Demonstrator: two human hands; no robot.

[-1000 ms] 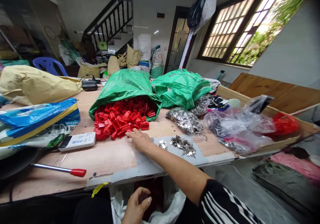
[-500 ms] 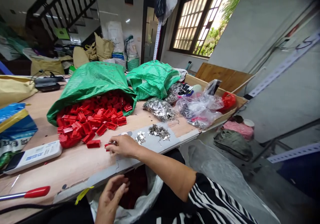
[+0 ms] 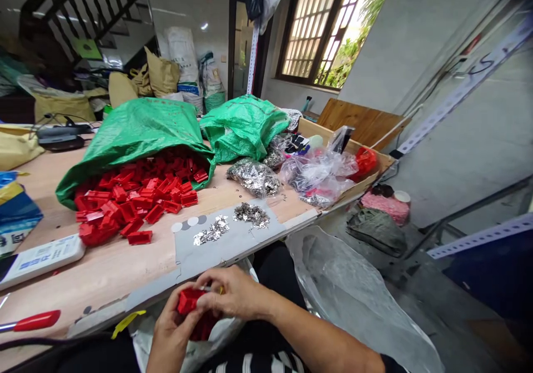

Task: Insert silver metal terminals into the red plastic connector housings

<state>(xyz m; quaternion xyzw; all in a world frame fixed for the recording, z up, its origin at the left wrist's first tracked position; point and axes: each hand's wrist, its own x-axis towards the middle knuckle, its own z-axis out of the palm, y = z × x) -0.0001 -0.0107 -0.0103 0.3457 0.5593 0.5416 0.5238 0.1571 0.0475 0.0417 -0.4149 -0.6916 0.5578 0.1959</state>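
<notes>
Low in front of me, over the open mouth of a white sack (image 3: 222, 331), both hands meet at a red plastic piece (image 3: 189, 301). My left hand (image 3: 172, 323) is closed around its left side. My right hand (image 3: 233, 295) pinches at its right side, and a thin, pale item with a yellow bit (image 3: 220, 290) shows among those fingers, too covered to name. More red pieces (image 3: 133, 195) spill from a green woven bag (image 3: 137, 126) on the table. Small silvery metal parts (image 3: 212, 230) lie on a grey sheet (image 3: 187, 256), with a second, darker pile (image 3: 252, 215) beside them.
A clear bag of metal parts (image 3: 254, 177) and a second green bag (image 3: 245, 126) stand behind. To the right is a wooden tray (image 3: 375, 176) holding plastic bags. A white device (image 3: 45, 259) and a red-handled tool (image 3: 37, 320) lie at left. Clear plastic sheeting (image 3: 353, 290) hangs at right.
My right hand has come back from the table to my left hand, bringing a red piece. My left hand has closed on it. The view has shifted slightly.
</notes>
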